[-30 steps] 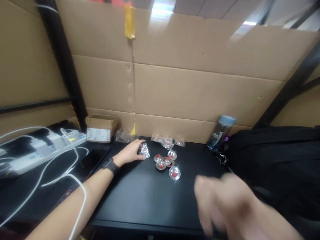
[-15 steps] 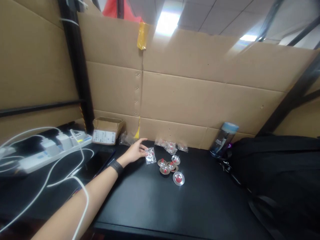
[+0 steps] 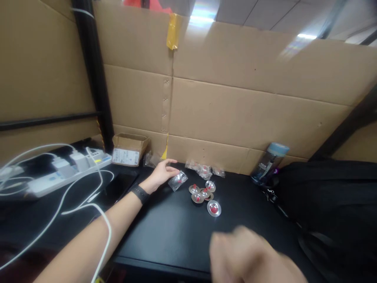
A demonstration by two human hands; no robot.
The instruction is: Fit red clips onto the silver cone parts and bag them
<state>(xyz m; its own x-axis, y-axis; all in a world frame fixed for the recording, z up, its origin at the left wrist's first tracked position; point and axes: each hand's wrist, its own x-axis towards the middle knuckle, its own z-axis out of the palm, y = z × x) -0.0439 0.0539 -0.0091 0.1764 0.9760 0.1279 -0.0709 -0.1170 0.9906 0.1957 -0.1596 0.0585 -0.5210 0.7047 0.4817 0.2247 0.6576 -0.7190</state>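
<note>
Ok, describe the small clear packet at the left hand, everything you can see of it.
The small clear plastic packet is a crinkled, glossy pouch with something red showing inside; the contents are too small to identify. It sits tilted on the black tabletop, one corner raised toward the left hand, whose fingertips touch or pinch its upper edge. It lies just left of a cluster of shiny metal discs with red centres, apart from them.

Glossy clear plastic bag (image 3: 178,181), shiny metal discs (image 3: 205,193), smooth black tabletop (image 3: 176,232), matt cardboard wall (image 3: 235,110).
</note>
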